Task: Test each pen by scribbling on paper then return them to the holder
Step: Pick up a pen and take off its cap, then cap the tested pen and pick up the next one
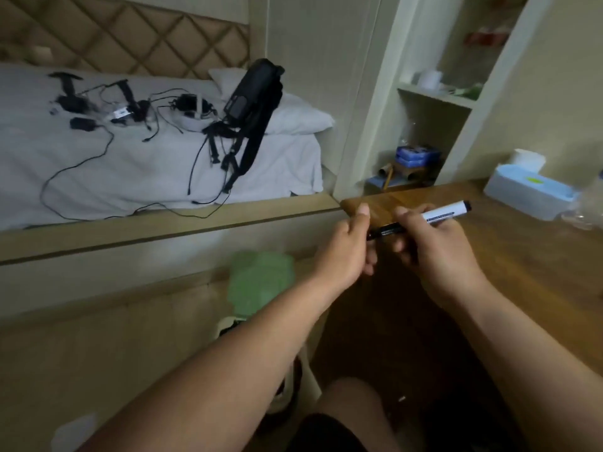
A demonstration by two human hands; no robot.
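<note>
Pen: a marker pen [439,214] with a white barrel and black ends, held level in the air over the near corner of the wooden desk [528,262].
Left hand [346,249]: fingers curled round the pen's black left end, thumb raised.
Right hand [434,246]: fingers wrapped round the middle of the barrel; the far black tip sticks out past it.
Tissue box [525,190]: on the desk at the right, a white tissue [527,158] standing up from its top.
Wall shelf [434,93]: blue boxes [417,156] stacked in the lower compartment; things on the upper levels are too blurred to tell.
Bin [261,282]: on the floor left of the desk, lined with a green bag, contents hidden.
Bed [130,171]: behind the hands, strewn with black cables [107,138]; a black bag [253,93] leans on the pillow [293,115].
</note>
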